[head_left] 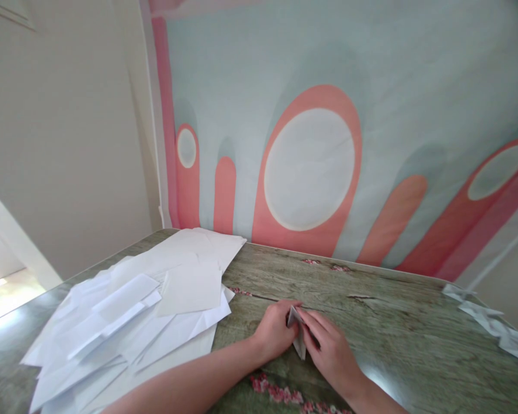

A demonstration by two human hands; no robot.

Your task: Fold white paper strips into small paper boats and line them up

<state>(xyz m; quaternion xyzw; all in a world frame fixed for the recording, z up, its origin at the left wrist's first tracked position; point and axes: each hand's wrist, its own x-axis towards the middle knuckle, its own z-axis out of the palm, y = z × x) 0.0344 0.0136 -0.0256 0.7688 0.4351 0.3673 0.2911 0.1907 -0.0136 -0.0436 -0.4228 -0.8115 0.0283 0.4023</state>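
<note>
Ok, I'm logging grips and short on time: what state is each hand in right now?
Left hand: closed, holding the folded paper.
Right hand: fingers closed against the same paper from its other side.

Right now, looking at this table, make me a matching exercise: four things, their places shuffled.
Things:
1. Small folded paper
2. Heap of white sheets
3. Row of angular whitish pieces
4. Large white oval

Places:
A. Right side of the table
B. On the patterned backdrop
C. Between left hand and right hand
D. Left side of the table

Pairs: 1-C, 2-D, 3-A, 4-B
</note>
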